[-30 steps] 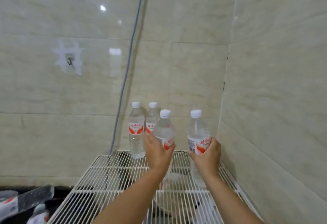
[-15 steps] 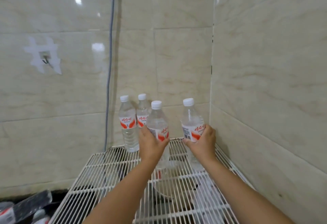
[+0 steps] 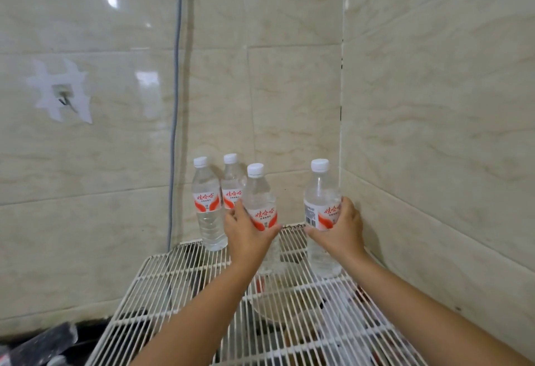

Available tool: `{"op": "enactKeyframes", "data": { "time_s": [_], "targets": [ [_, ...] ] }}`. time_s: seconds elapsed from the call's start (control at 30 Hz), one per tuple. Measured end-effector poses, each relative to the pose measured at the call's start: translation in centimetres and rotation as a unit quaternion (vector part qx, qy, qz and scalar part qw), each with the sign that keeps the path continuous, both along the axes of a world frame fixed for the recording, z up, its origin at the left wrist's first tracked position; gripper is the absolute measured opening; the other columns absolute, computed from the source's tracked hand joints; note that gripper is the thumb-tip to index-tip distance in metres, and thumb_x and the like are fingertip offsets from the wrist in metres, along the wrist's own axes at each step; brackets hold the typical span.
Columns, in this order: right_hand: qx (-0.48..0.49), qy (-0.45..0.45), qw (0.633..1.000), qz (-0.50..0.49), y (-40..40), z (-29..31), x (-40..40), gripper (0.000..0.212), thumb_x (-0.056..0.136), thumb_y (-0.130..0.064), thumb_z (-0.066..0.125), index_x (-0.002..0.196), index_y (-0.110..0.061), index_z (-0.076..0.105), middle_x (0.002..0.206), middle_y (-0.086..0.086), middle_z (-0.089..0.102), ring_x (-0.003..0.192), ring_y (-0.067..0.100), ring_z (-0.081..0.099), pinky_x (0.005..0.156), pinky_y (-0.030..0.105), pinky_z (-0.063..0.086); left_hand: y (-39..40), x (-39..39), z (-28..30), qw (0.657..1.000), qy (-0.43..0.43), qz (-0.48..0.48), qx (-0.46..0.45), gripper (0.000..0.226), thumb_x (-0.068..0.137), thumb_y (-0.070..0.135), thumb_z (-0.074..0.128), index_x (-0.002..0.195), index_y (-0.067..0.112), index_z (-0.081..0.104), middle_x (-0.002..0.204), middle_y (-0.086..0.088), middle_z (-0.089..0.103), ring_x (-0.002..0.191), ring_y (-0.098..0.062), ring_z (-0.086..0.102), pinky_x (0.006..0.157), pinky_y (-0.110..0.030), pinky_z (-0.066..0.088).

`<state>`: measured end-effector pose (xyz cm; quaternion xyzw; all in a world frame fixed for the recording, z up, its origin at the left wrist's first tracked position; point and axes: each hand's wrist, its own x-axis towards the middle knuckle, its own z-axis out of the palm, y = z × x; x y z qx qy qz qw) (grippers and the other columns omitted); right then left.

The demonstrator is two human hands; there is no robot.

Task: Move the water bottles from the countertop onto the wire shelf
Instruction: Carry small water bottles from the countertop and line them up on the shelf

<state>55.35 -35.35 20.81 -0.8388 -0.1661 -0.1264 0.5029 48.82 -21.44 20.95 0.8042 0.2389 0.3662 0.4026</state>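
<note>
- Two water bottles in hand, both upright over the white wire shelf (image 3: pixel 185 276), in the tiled corner.
- Left hand (image 3: pixel 249 238) wraps the left-held bottle (image 3: pixel 260 192) at the red-and-white label; fingers curled round the far side, thumb on the near side. Its base is hidden behind the wrist, so I cannot tell if it is seated.
- Right hand (image 3: pixel 338 232) grips the right-held bottle (image 3: pixel 320 192) at label height, fingers round the side toward the wall. Its base looks to be on or just above the wires.
- Two more bottles already stand at the back: rear left bottle (image 3: pixel 207 206) and rear middle bottle (image 3: pixel 231 183), close together, near the wall.
- Handling, my reading: full and capped, so moderately heavy; thin clear plastic that likely gives under a squeeze. The label band is the sensible hold, with more friction than the bare wall.
- Risk: a narrow base on spaced wires may rock. Best set flat across several wires before letting go.
- A bowl-like vessel shows blurred beneath the shelf; a grey cable (image 3: pixel 175 134) runs down the wall.
</note>
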Motion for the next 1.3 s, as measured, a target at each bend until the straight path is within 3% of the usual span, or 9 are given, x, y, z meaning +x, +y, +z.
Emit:
{"op": "enactKeyframes", "data": {
  "time_s": [0.17, 0.4, 0.77, 1.07, 1.17, 1.3],
  "targets": [
    [-0.046, -0.029, 0.998, 0.039, -0.3, 1.5, 0.3, 0.087, 0.073, -0.018, 0.075, 0.140, -0.011, 0.021, 0.136, 0.016, 0.037, 0.126, 0.029, 0.039, 0.100, 0.034, 0.035, -1.1, 1.6, 1.4, 0.996, 0.039, 0.076, 0.019, 0.099, 0.070, 0.038, 0.077, 0.143, 0.020, 0.013, 0.138, -0.015, 0.030, 0.128, -0.031, 0.033, 0.103, -0.045, 0.039],
    [-0.024, -0.053, 0.998, 0.013, 0.1, 1.3, 0.3, 0.075, 0.072, -0.021, 0.075, 0.133, -0.011, 0.032, 0.126, 0.011, 0.050, 0.114, 0.028, 0.050, 0.087, 0.033, 0.043, -0.5, 2.4, 1.8, 0.997, 0.035, 0.053, 0.048, 0.084, 0.072, 0.033, 0.074, 0.139, 0.016, 0.025, 0.131, -0.009, 0.046, 0.119, -0.025, 0.046, 0.088, -0.038, 0.046],
    [0.063, -0.068, 0.996, -0.016, 1.0, 0.1, 3.6, 0.077, 0.070, -0.017, 0.077, 0.134, -0.006, 0.036, 0.128, 0.012, 0.050, 0.116, 0.029, 0.051, 0.095, 0.043, 0.045, 0.8, 6.8, 3.9, 0.998, -0.001, 0.021, 0.063, 0.069, 0.072, 0.025, 0.074, 0.129, 0.012, 0.036, 0.118, -0.008, 0.059, 0.104, -0.026, 0.058, 0.075, -0.033, 0.046],
    [0.074, -0.063, 0.995, -0.023, 3.1, 0.7, 7.0, 0.070, 0.070, -0.009, 0.076, 0.130, -0.006, 0.039, 0.125, 0.013, 0.051, 0.116, 0.029, 0.050, 0.094, 0.036, 0.043, 1.4, 10.0, 2.1, 0.998, 0.002, 0.011, 0.067, 0.069, 0.075, 0.027, 0.073, 0.132, 0.013, 0.036, 0.120, -0.008, 0.060, 0.105, -0.026, 0.059, 0.081, -0.036, 0.049],
    [0.081, -0.060, 0.994, -0.029, 4.3, 0.5, 7.8, 0.071, 0.070, -0.009, 0.075, 0.130, -0.005, 0.038, 0.126, 0.014, 0.050, 0.117, 0.030, 0.048, 0.094, 0.036, 0.042, 1.7, 10.4, 2.0, 0.998, 0.000, 0.002, 0.068, 0.074, 0.073, 0.025, 0.075, 0.134, 0.012, 0.035, 0.128, -0.008, 0.055, 0.114, -0.026, 0.055, 0.089, -0.039, 0.049],
    [0.089, -0.052, 0.994, -0.027, 6.1, 0.3, 8.5, 0.068, 0.068, -0.008, 0.076, 0.126, -0.006, 0.042, 0.122, 0.012, 0.052, 0.112, 0.030, 0.051, 0.091, 0.037, 0.044, 2.1, 10.6, 2.4, 0.983, 0.027, 0.023, 0.179, 0.075, 0.080, 0.031, 0.067, 0.138, 0.006, 0.027, 0.136, -0.011, 0.039, 0.123, -0.024, 0.040, 0.099, -0.030, 0.036]
  ]
}}
